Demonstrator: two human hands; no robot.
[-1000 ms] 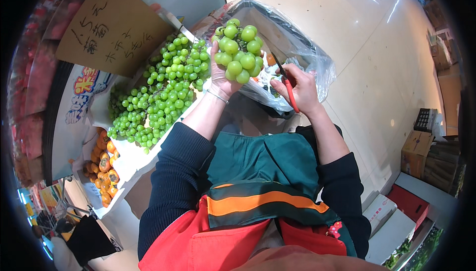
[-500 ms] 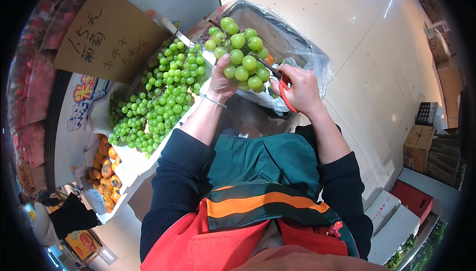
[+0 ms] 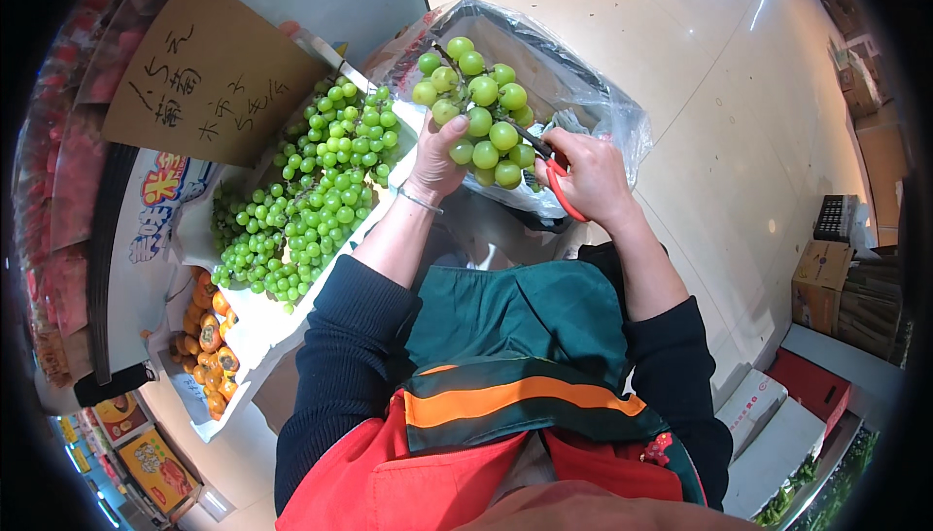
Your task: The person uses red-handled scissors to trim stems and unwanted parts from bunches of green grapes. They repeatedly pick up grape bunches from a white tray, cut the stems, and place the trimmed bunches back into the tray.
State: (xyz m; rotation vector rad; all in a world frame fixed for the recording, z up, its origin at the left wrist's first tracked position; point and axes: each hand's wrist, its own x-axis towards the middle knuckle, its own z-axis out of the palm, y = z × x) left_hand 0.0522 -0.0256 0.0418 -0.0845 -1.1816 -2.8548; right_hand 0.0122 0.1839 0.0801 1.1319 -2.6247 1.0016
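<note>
A bunch of large green grapes (image 3: 483, 94) hangs in my left hand (image 3: 439, 160), whose thumb presses against the fruit from below left. The other fingers are hidden behind the bunch. My right hand (image 3: 589, 176) grips red-handled scissors (image 3: 561, 189). Their dark blades reach into the right side of the bunch, and the tips are hidden among the grapes. Beneath both hands stands a container lined with a clear plastic bag (image 3: 612, 118). To the left, many more green grapes (image 3: 326, 196) lie heaped in a white tray (image 3: 255, 332).
Orange persimmons (image 3: 207, 342) lie at the near end of the display on my left. A cardboard sign (image 3: 214, 69) with handwriting stands over the grapes. Tiled floor (image 3: 719, 152) stretches to the right, with cardboard boxes (image 3: 821, 278) and white boxes (image 3: 763, 434) along the edge.
The bunch has turned a little and shifted slightly right in my left hand. The scissors stay at its right side. A dark shape at the lower left has mostly gone from view.
</note>
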